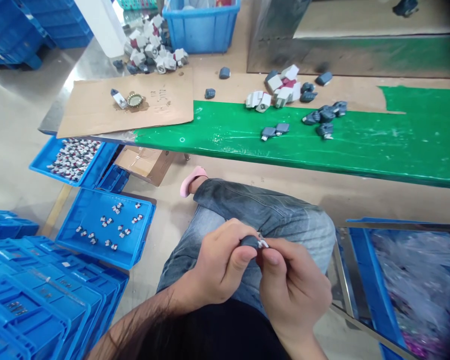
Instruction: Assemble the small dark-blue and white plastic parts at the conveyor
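Over my lap, my left hand pinches a small dark grey plastic housing between thumb and fingers. My right hand is closed against its right end, its thumb and forefinger on a small white piece. The two parts touch; whether they are joined I cannot tell. On the green bench top ahead lie two similar dark grey housings, with a loose group of dark housings to their right. White and dark red blocks are heaped behind them.
A cardboard sheet on the bench bears a metal cap. Behind it are a pile of white parts and a blue bin. Blue trays with small parts stand at left, near stacked blue crates. A bag-filled crate is at right.
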Demonstrator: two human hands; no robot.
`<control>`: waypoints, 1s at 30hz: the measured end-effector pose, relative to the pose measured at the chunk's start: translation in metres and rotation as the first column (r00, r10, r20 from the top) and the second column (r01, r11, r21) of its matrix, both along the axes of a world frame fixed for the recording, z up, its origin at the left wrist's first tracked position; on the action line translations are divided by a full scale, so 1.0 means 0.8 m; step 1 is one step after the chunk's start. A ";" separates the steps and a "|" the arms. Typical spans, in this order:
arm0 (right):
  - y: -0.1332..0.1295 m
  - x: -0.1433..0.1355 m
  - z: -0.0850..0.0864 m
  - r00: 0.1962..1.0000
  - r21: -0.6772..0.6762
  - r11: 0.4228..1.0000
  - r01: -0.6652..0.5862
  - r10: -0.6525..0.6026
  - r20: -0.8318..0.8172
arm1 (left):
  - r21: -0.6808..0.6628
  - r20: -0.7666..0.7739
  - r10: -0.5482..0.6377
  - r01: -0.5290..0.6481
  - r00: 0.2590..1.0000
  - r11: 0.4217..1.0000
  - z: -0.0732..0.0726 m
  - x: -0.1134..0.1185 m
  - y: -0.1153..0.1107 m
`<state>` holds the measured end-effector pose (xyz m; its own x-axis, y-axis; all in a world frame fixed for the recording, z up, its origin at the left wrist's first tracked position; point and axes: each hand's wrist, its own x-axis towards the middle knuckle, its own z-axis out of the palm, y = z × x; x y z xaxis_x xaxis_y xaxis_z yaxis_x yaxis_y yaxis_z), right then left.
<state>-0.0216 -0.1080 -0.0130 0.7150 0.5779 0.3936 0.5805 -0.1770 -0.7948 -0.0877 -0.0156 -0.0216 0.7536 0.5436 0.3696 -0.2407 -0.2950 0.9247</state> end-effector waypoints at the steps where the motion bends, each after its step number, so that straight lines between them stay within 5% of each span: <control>1: 0.001 0.001 0.001 1.000 -0.001 1.000 -0.007 0.007 -0.014 | -0.013 -0.009 -0.004 0.004 1.000 1.000 0.000 0.000 0.000; 14: 0.005 0.006 0.015 0.933 -0.019 0.992 -0.126 0.112 -0.343 | -0.251 -0.073 -0.143 0.120 0.987 0.961 -0.003 -0.004 0.003; 23: 0.000 0.005 0.005 0.662 0.106 0.980 -0.169 0.193 -0.724 | -0.282 -0.104 -0.231 0.195 0.967 0.940 -0.006 -0.006 0.009; 30: 0.001 0.006 0.010 0.493 0.134 0.969 -0.210 0.223 -0.841 | -0.154 -0.135 -0.316 0.295 0.939 0.943 -0.005 -0.003 0.025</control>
<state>-0.0165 -0.1071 -0.0050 0.5639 0.7626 -0.3170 -0.3475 -0.1291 -0.9288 -0.0899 0.0046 -0.0253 0.9331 0.3134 0.1764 -0.1503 -0.1057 0.9830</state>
